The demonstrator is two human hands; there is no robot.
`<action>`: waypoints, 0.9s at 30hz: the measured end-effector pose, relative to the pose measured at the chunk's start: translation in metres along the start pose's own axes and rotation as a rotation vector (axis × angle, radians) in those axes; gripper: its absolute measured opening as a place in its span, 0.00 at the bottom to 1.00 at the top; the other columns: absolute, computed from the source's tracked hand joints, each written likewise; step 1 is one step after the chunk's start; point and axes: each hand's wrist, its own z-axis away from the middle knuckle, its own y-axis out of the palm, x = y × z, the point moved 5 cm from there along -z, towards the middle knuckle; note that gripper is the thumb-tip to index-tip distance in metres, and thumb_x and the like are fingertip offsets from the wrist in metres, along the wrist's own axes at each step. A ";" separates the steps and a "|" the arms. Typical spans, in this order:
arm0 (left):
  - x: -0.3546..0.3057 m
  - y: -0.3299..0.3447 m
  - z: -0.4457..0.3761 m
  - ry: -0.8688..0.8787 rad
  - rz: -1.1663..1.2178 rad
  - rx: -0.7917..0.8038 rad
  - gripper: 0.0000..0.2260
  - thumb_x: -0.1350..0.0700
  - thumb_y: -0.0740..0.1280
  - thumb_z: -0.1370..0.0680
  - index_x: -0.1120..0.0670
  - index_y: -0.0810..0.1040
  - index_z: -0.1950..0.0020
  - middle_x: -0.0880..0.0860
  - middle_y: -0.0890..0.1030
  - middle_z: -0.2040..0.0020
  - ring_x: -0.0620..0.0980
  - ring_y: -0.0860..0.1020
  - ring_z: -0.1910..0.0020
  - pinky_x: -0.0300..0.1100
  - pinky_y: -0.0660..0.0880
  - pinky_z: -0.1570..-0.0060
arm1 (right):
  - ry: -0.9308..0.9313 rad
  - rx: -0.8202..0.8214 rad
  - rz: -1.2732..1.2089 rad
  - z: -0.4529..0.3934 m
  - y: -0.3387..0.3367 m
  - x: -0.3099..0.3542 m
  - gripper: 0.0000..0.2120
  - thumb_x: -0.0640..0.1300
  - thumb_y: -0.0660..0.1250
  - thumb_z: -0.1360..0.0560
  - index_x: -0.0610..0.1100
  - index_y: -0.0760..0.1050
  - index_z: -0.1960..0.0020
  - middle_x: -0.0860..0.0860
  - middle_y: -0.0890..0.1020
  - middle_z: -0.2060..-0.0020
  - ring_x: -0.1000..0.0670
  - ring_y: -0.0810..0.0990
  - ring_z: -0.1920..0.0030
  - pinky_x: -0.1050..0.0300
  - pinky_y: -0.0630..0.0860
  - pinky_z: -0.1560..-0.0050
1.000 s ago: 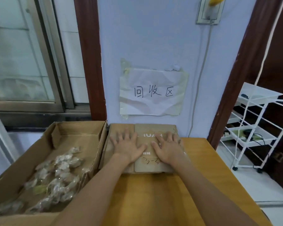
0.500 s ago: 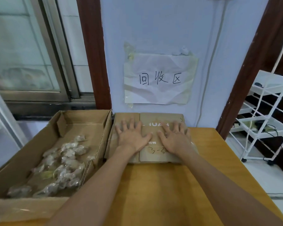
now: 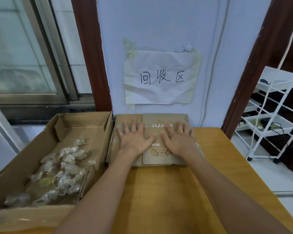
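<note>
- Presses down with left hand [image 3: 135, 141] and right hand [image 3: 179, 141] side by side, thumbs almost meeting; spreads the fingers straight; grasps nothing, both palms released and flat.
- Pins the cardboard [image 3: 159, 160], a flattened carton, against the table [image 3: 167, 200]; leaves one strip of it showing beyond the fingertips and another back by the wrists.
- Judging by the outline, runs its long axis side to side, across the forearms and not along them; puts roughly one half under each hand, so neither is nearer.
- Covers the narrower panel with the left palm and the wider, printed panel with the right; lets the fold line pass under the thumb side of the left hand.
- Has the box [image 3: 85, 122] just outboard of the left hand, its side hard beside the cardboard's edge; cannot tell whether touching; shows clear packets [image 3: 66, 168] heaped inside, alongside the left forearm.
- Looks like flattening in hand; probably calls for even weight from both palms, or a straight push away from the wrists toward the wall [image 3: 159, 22]; could let a flap spring up if one palm lifts first.
- Faces a paper sign [image 3: 161, 92] taped up beyond the fingertips; has a white rack [image 3: 269, 119] well apart, outboard of the right hand.
</note>
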 end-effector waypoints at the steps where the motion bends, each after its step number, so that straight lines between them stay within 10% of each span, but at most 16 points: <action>1: 0.000 -0.001 0.000 0.000 -0.004 0.004 0.41 0.24 0.48 0.23 0.45 0.53 0.16 0.53 0.41 0.15 0.64 0.40 0.18 0.72 0.42 0.24 | 0.001 0.002 -0.004 0.001 -0.002 0.000 0.32 0.71 0.39 0.19 0.65 0.46 0.16 0.43 0.48 0.15 0.38 0.43 0.16 0.31 0.43 0.21; 19: 0.004 0.003 -0.006 -0.013 -0.054 0.020 0.41 0.23 0.45 0.24 0.43 0.50 0.16 0.53 0.40 0.15 0.64 0.41 0.17 0.72 0.42 0.24 | 0.000 -0.005 -0.024 -0.002 0.003 0.000 0.32 0.71 0.41 0.20 0.66 0.49 0.17 0.45 0.50 0.16 0.39 0.45 0.16 0.28 0.53 0.25; 27: -0.004 -0.010 -0.003 -0.035 -0.039 0.182 0.42 0.25 0.50 0.22 0.47 0.42 0.15 0.54 0.37 0.16 0.66 0.38 0.18 0.73 0.41 0.25 | -0.015 0.049 0.000 0.004 -0.003 0.001 0.30 0.68 0.40 0.17 0.62 0.49 0.16 0.43 0.51 0.16 0.37 0.47 0.17 0.17 0.42 0.28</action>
